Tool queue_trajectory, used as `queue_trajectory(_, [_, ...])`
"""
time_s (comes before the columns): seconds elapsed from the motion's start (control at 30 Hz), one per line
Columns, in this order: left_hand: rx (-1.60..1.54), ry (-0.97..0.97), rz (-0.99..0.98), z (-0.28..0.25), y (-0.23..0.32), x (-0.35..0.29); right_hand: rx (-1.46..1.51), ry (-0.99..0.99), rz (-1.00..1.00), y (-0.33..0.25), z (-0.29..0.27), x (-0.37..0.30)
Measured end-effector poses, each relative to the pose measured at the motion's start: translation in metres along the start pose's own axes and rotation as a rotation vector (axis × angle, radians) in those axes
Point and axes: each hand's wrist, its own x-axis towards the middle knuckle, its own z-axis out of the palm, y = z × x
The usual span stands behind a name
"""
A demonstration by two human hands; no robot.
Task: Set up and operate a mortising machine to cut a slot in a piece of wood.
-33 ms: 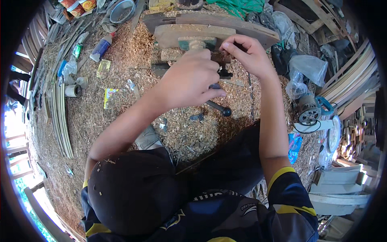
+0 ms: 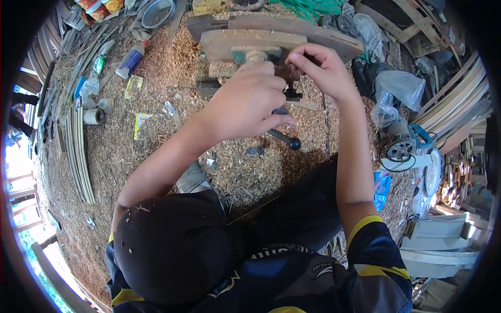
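A bench vise (image 2: 271, 53) with green paint and dark metal stands ahead of me, a curved wooden piece (image 2: 224, 45) at its far side. My left hand (image 2: 245, 99) is closed over the near part of the vise, thumb stretched to the right; its palm and what it grips are hidden. Below the thumb, the dark handle bar (image 2: 282, 136) ends in a black ball. To the right of the vise my right hand (image 2: 326, 73) is curled, thumb and forefinger pinched together by the dark metal. Anything between those fingertips is too small to make out.
Wood shavings (image 2: 177, 68) cover the ground. A blue bottle (image 2: 130, 61) and an open tin (image 2: 94, 116) lie to the left, beside thin wood strips (image 2: 77, 156). At right are a power tool (image 2: 401, 141) with a cord, plastic bags (image 2: 399, 88) and stacked curved wood (image 2: 454, 104).
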Motion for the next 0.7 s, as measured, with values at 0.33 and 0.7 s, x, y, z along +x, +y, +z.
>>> queue_trajectory(0.33, [-0.154, 0.474, -0.010, 0.028, -0.011, -0.035, 0.036, 0.018, 0.013, 0.001, 0.004, 0.000])
queue_trajectory(0.7, [-0.205, 0.475, -0.091, 0.030, -0.012, -0.037, 0.063, -0.305, -0.029, -0.020, 0.030, -0.042])
